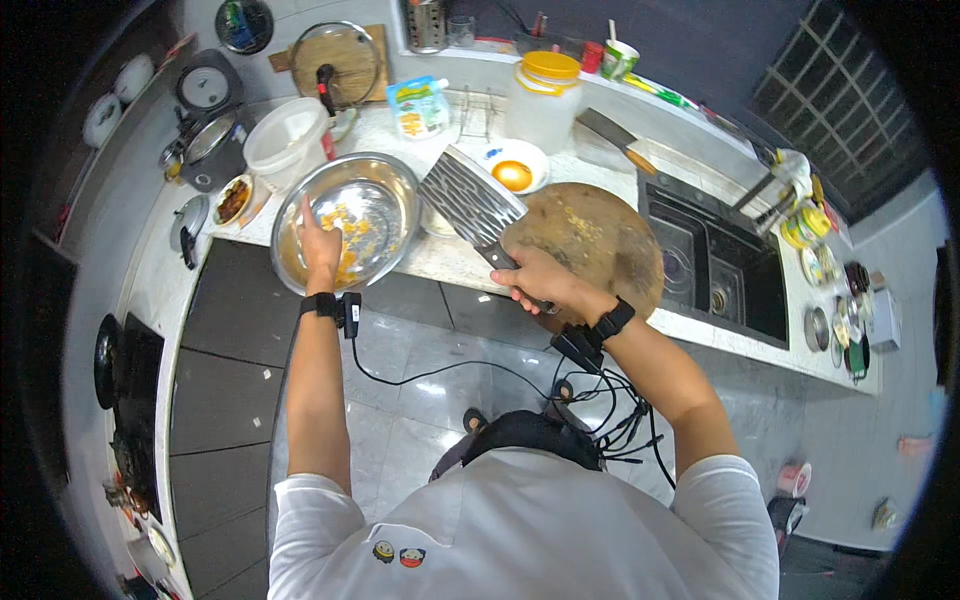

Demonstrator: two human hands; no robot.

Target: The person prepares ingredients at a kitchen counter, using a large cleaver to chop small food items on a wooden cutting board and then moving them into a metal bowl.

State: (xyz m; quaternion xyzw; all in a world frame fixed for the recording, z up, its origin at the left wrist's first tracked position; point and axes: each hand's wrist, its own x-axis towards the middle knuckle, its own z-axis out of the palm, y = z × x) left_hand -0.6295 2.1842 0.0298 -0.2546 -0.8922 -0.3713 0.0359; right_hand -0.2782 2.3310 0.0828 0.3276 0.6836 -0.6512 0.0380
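Note:
My right hand [535,283] is closed round the dark handle of a broad cleaver [470,195]. Its wide blade, with a wavy pattern, hangs over the counter between a metal basin [385,180] and a round wooden chopping board [610,235]. Small yellow food pieces [347,262] lie at the bottom of the basin. Over the basin's near left part reaches my left hand [318,245], its index finger stretched out and the thumb apart. I see nothing held in it; the other fingers are partly hidden. Yellow crumbs dot the board.
Behind the board stand a white bowl with orange liquid [513,176], a yellow-lidded tub [545,105] and a second cleaver [612,137]. A white plastic tub [285,140] and a small bowl of dark food [234,200] sit left. The black sink [715,265] lies right.

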